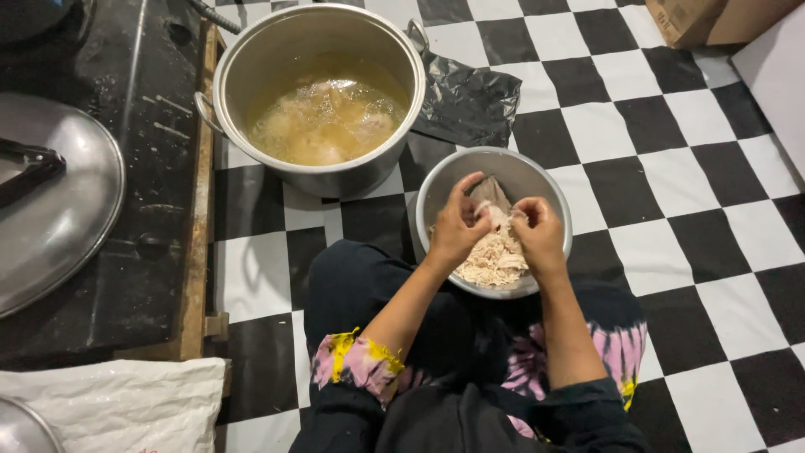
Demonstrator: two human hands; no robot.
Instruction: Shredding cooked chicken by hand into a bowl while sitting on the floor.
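A metal bowl sits on the checkered floor in front of my knees, holding a heap of pale shredded chicken. Over the bowl, my left hand and my right hand both pinch a piece of cooked chicken between their fingertips, pulling at it. A larger unshredded piece lies at the bowl's far side, partly hidden by my fingers.
A big steel pot of yellowish broth with chicken pieces stands beyond the bowl to the left. A black plastic bag lies beside it. A pot lid rests on a dark low stand at left. A white sack and a cardboard box sit at the edges.
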